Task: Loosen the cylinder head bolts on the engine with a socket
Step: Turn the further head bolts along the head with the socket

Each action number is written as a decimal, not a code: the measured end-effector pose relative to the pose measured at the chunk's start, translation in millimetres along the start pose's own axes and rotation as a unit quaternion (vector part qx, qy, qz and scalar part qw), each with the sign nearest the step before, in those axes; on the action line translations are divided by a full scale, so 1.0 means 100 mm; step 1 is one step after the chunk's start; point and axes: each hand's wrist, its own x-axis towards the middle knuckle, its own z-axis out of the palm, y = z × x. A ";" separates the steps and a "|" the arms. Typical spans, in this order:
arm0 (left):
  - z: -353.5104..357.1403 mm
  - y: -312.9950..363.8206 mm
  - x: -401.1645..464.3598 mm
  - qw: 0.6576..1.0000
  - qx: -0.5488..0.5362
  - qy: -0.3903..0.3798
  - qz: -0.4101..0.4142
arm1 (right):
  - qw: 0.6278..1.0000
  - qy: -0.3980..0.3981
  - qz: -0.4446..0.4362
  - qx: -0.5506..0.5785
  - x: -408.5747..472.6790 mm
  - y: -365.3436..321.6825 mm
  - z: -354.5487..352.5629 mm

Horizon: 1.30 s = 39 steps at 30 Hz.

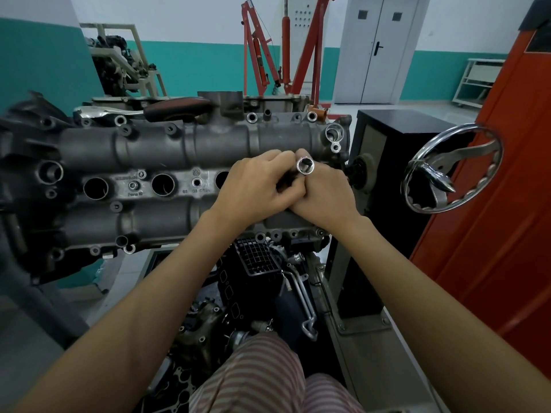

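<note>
Even, soft indoor light; sharp centre, warped edges

The room was bright and evenly lit with no hard shadows, only a soft dark patch beneath the engine (pixel 179 162). Small highlights glinted on the socket (pixel 304 166) and on the chrome handwheel (pixel 453 168), while the white wall (pixel 190 16) and grey door (pixel 378 46) looked slightly washed out. Wide-angle distortion bowed the orange cabinet (pixel 489 234) and stretched both forearms toward the corners. The centre stayed crisp; the far background and the striped clothing (pixel 268 377) at the bottom edge were slightly soft.

Chrome handwheel (pixel 453 168) close right of engine (pixel 155 150); left side open
</note>
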 end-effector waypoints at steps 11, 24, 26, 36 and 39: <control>-0.02 0.00 0.00 1.000 -0.014 0.014 0.005 | 0.999 0.027 -0.018 -0.006 -0.02 -0.01 0.00; 0.01 -0.04 0.00 1.000 -0.006 0.009 0.009 | 0.998 0.059 -0.029 -0.003 -0.02 -0.02 0.01; -0.01 -0.02 0.00 1.000 -0.015 0.005 0.004 | 0.999 0.040 -0.024 -0.010 -0.02 -0.01 0.01; -0.01 -0.02 0.00 1.000 -0.002 0.012 0.011 | 0.999 0.043 -0.008 -0.026 -0.01 0.02 0.04; -0.01 -0.03 0.00 1.000 -0.006 0.007 0.008 | 0.998 0.064 -0.028 -0.011 -0.03 0.01 0.04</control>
